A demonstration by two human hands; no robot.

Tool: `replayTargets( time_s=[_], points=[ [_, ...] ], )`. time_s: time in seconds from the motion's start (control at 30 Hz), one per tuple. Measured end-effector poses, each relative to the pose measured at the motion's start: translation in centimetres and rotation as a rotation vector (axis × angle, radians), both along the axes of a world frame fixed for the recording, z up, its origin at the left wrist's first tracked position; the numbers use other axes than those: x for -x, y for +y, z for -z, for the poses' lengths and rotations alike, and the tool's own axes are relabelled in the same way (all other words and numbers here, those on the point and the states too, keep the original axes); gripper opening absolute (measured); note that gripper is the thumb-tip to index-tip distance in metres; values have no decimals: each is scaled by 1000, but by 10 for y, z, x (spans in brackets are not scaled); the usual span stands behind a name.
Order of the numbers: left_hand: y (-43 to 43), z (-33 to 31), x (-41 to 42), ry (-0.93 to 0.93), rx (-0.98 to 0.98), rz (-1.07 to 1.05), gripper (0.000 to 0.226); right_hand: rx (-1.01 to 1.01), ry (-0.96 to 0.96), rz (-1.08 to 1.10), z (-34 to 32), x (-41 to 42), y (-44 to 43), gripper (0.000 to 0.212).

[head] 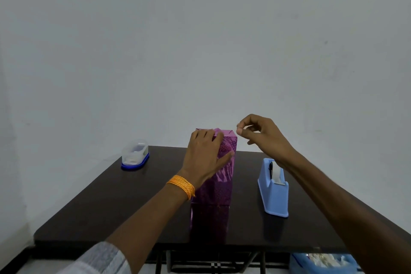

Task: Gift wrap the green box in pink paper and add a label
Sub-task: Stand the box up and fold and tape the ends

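Box: the box [222, 176], wrapped in shiny pink paper, stands upright at the middle of the tabletop [133, 202], its long axis vertical and its folded top end pointing up.
Left hand: the left hand [205, 153] reaches in from the near edge and lies against the box's upper left side. Its fingers [206, 134] are nearly straight over the top edge, and the thumb is spread across the front face.
Right hand: the right hand [262, 133] is raised just right of the box top, apart from it. Thumb and forefinger are pinched together and the other fingers curled; whether anything is between them cannot be told.
Wrist: an orange thread band [181, 186] is on the left wrist.
Right side: a blue tape dispenser [272, 191].
Far left corner: a clear container [135, 154] with a blue base.
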State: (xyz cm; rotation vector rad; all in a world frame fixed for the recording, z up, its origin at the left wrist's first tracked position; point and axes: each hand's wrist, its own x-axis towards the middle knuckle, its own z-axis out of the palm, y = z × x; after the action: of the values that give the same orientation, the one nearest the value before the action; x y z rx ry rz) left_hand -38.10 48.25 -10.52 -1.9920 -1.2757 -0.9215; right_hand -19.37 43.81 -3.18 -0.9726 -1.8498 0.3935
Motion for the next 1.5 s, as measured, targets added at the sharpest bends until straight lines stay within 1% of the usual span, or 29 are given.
replayTargets(
  time_s=[0.1, 0.23, 0.4, 0.53, 0.63, 0.73, 0.83, 0.9, 1.07, 1.13, 1.17, 1.23, 1.27, 1.3, 1.5],
  points=[
    [0, 1, 0, -13, -23, 8, 64, -16, -34, -17, -3, 6, 2, 4],
    [2, 1, -1, -21, -19, 18, 64, -46, -59, 17, -13, 11, 8, 4],
    [3, -1, 0, -27, -16, 30, 65, -3, -141, 17, -29, 15, 21, 4],
    [4, -2, 0, -26, -17, 34, 65, 61, -130, 28, -36, 23, 39, 0],
    [4, -2, -1, -31, -18, 39, 65, 134, -102, -8, -39, 28, 52, 4],
    [3, -2, -1, -29, -23, 38, 67, 120, -75, -5, -40, 30, 58, 6],
    [3, -1, -1, -31, -33, 36, 67, 112, -97, 3, -40, 29, 59, 2],
    [3, -1, -2, -34, -34, 34, 67, 113, -119, -2, -39, 29, 60, 4],
    [4, 0, -3, -39, -16, 36, 68, 174, -139, 8, -41, 30, 65, 7],
    [4, 0, -3, -30, 2, 39, 69, 205, -166, 5, -42, 30, 71, 13],
    [4, 0, -3, -26, 4, 38, 70, 223, -190, 1, -43, 31, 75, 24],
    [4, 0, -3, -22, -3, 29, 70, 251, -238, -17, -43, 33, 83, 58],
    [4, 0, -3, -23, -10, 25, 70, 248, -247, -23, -43, 34, 87, 70],
    [5, 0, -3, -24, -15, 24, 69, 235, -254, -27, -43, 35, 91, 75],
    [6, 1, -2, -23, -44, 21, 68, 237, -318, -83, -50, 33, 96, 75]
  ],
)
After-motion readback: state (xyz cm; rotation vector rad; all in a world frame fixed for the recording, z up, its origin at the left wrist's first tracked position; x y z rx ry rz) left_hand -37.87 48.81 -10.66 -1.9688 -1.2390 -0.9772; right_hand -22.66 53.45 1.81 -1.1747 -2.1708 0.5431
